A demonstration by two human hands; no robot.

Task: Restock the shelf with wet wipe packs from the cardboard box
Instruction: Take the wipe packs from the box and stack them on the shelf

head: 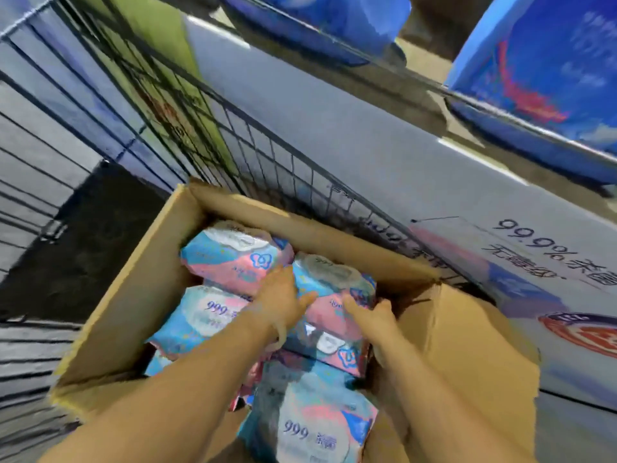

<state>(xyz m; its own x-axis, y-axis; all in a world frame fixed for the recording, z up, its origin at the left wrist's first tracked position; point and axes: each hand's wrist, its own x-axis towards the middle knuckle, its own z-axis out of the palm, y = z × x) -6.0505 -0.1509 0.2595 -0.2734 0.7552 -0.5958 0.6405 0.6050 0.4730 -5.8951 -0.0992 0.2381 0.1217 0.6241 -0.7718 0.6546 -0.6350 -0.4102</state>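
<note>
Below, seen from the head camera: an open cardboard box (140, 295), flaps spread, loaded with blue-and-pink wet wipe packs (233, 259) lying flat and overlapping. Left hand (283, 299) pressed down onto the seam between the far-left pack and the upper right pack (334, 285), fingers (309, 297) narrow and laid flat, not clearly closed around anything. Right hand (374, 317) at that same pack's right edge, just inside the box wall, fingers curled against its side; hard to tell whether truly gripping, given the blur. Nearest pack (310, 426) marked "999", propped at the box's near end between both forearms. Black wire rack (253, 162) directly behind the box. Large grey carton (367, 145) printed "99.9%" beyond it, and blue packages (551, 61) above on a shelf edge.
</note>
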